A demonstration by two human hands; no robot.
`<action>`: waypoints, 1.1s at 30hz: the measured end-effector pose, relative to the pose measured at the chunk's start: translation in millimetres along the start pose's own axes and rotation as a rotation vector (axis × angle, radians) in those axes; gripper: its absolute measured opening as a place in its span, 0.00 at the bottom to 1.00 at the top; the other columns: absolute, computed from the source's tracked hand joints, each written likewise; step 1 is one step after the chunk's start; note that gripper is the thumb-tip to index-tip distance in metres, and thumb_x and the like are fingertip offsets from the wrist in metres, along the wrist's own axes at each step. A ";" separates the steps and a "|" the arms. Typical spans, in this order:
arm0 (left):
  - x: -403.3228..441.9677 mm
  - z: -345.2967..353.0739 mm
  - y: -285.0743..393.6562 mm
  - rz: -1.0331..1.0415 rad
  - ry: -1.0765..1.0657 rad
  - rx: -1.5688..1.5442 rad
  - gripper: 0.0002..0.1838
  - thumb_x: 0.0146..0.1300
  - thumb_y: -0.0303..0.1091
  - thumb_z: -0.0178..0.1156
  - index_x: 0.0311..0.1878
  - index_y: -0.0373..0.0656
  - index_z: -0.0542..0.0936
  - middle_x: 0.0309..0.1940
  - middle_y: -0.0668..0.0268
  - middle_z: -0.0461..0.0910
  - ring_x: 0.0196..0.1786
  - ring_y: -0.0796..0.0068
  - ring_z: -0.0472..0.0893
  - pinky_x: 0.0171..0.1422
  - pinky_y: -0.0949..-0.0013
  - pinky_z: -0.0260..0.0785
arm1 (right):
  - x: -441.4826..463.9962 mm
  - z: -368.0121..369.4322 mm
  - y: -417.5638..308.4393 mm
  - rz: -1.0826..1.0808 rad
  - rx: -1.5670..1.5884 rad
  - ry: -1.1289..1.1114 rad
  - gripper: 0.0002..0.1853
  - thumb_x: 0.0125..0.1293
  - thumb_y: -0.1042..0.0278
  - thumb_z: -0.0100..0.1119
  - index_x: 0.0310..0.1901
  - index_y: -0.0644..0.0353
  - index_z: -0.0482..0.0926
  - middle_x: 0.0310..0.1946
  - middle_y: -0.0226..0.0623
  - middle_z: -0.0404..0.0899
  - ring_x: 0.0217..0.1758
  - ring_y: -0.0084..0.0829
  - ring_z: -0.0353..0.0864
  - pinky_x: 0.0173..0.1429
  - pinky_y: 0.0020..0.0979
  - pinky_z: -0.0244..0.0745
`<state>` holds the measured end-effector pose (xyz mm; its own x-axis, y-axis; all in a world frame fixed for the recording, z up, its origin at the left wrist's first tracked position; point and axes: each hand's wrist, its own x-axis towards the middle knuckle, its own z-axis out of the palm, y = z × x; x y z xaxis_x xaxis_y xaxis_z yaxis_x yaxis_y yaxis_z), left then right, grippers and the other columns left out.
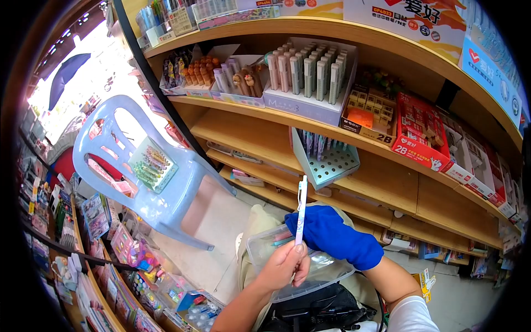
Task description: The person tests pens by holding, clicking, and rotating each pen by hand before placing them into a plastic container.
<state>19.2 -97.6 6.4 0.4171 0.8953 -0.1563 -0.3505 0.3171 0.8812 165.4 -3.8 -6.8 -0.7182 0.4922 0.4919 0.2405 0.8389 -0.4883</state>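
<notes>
Okay so your left hand (289,264) comes up from the bottom edge, fingers curled, its grip pinching the lower end of a slim white pen (301,213) that stands nearly upright above the clear plastic tub (333,283). Your right arm angles in from the lower right, and the right hand (327,229) is bundled in a blue cloth (351,244) just beside the pen. The fabric covers those fingers, so I can't tell what that grip is doing or whether the cloth touches the barrel. Your left hand hides the pen's bottom end, the tub's contents are hard to make out, and the black bag (315,311) below gets cut off.
</notes>
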 end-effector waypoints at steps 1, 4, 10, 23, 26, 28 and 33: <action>-0.3 -0.4 -0.2 0.001 -0.003 0.002 0.17 0.71 0.44 0.35 0.29 0.43 0.60 0.11 0.63 0.63 0.11 0.76 0.63 0.15 0.76 0.56 | 2.2 -3.8 -4.1 0.032 0.074 0.002 0.07 0.57 0.65 0.50 0.36 0.53 0.74 0.28 0.36 0.72 0.27 0.35 0.74 0.28 0.34 0.63; 0.8 1.2 -1.7 -0.050 0.077 0.123 0.15 0.71 0.41 0.36 0.30 0.42 0.62 0.11 0.65 0.65 0.12 0.78 0.64 0.15 0.76 0.57 | 8.3 -14.1 -18.5 0.158 0.082 -0.110 0.12 0.59 0.63 0.52 0.40 0.61 0.75 0.31 0.42 0.76 0.31 0.40 0.77 0.33 0.35 0.69; 4.0 6.8 -5.5 0.008 0.223 0.479 0.13 0.70 0.35 0.37 0.29 0.41 0.63 0.12 0.69 0.65 0.13 0.81 0.64 0.16 0.76 0.57 | 2.6 -1.1 -18.6 0.163 -0.363 -0.214 0.13 0.62 0.63 0.50 0.41 0.62 0.76 0.30 0.45 0.77 0.27 0.43 0.76 0.29 0.38 0.67; 0.0 -2.8 -0.1 -0.040 0.043 0.067 0.16 0.71 0.41 0.36 0.28 0.43 0.60 0.11 0.65 0.63 0.12 0.78 0.63 0.15 0.76 0.56 | 0.7 -2.1 -5.2 0.208 0.017 -0.153 0.13 0.60 0.68 0.54 0.45 0.62 0.76 0.35 0.47 0.78 0.33 0.43 0.78 0.36 0.34 0.72; 0.7 -1.0 -2.3 -0.046 0.069 0.166 0.16 0.71 0.40 0.36 0.28 0.42 0.61 0.11 0.65 0.63 0.13 0.78 0.64 0.16 0.76 0.57 | 10.0 -15.6 -21.8 0.110 -0.264 -0.258 0.13 0.61 0.66 0.52 0.45 0.62 0.76 0.33 0.46 0.78 0.31 0.42 0.77 0.35 0.34 0.72; 1.7 -0.6 -6.7 -0.055 0.080 0.303 0.16 0.71 0.40 0.35 0.28 0.42 0.61 0.11 0.66 0.63 0.13 0.78 0.65 0.16 0.76 0.58 | 9.3 -15.5 -22.9 0.100 -0.335 -0.315 0.14 0.62 0.65 0.50 0.45 0.62 0.76 0.32 0.45 0.78 0.30 0.41 0.77 0.34 0.34 0.72; -0.5 -2.0 -3.6 -0.084 0.038 0.175 0.16 0.70 0.41 0.37 0.28 0.43 0.61 0.10 0.65 0.62 0.12 0.78 0.63 0.16 0.76 0.57 | 6.6 -11.9 -19.3 0.108 -0.233 -0.245 0.13 0.62 0.64 0.50 0.43 0.62 0.77 0.30 0.45 0.78 0.29 0.41 0.77 0.32 0.35 0.71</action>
<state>18.6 -98.6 2.4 0.4061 0.8800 -0.2463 -0.1635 0.3352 0.9279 163.8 -14.0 14.5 -0.8090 0.5341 0.2456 0.4457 0.8297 -0.3363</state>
